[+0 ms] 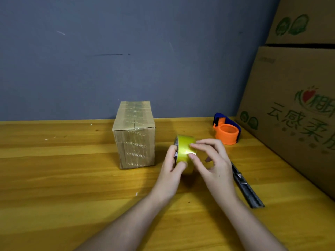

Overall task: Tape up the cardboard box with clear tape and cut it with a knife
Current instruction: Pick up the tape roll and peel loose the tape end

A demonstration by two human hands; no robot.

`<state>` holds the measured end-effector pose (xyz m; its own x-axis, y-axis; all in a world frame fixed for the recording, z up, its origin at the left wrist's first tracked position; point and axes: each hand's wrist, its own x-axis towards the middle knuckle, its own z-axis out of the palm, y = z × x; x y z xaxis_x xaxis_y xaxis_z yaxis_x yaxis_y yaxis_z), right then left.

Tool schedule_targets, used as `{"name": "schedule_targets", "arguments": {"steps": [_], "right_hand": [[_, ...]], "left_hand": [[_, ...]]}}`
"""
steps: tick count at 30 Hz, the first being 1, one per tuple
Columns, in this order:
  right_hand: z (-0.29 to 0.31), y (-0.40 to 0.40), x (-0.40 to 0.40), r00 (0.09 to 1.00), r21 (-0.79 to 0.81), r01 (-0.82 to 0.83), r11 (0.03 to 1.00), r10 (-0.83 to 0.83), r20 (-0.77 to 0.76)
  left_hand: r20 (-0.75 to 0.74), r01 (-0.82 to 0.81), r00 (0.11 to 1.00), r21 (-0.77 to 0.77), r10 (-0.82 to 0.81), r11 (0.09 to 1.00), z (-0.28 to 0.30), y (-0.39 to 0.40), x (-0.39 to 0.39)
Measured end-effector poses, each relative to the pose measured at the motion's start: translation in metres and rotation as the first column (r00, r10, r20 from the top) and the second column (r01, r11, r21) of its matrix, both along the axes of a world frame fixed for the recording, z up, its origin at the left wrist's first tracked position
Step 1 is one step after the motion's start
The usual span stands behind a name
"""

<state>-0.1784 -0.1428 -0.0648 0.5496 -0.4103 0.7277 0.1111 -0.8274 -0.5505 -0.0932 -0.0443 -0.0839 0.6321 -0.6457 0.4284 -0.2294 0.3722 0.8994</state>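
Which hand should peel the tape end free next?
Right. The right hand has fingertips on the outer face of the tape roll, while the left hand grips the roll to steady it.

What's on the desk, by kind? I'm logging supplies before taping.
Small box: 1
Tape roll: 1
Dispenser: 1
Knife: 1
Large boxes: 2
Total: 6
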Motion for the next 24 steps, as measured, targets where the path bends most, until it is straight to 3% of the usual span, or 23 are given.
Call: {"name": "schedule_targets", "arguments": {"steps": [4, 17, 24], "right_hand": [[-0.0005, -0.0014, 0.0010, 0.999, -0.003, -0.019, 1.000, 0.019, 0.034], [-0.0046, -0.0039, 0.0048, 0.992, 0.025, -0.103, 0.994, 0.104, -0.071], [-0.0074, -0.0016, 0.0048, 0.994, -0.002, -0.080, 0.997, 0.080, -0.075]], "left_hand": [[-0.025, 0.008, 1.000, -0.013, -0.008, 1.000, 0.0016, -0.0015, 0.0000], [-0.159, 0.021, 0.987, -0.047, -0.028, 0.999, 0.0007, -0.0035, 0.0043], [-0.120, 0.007, 0.993, -0.027, -0.011, 1.000, -0.0028, -0.0037, 0.0032]]}}
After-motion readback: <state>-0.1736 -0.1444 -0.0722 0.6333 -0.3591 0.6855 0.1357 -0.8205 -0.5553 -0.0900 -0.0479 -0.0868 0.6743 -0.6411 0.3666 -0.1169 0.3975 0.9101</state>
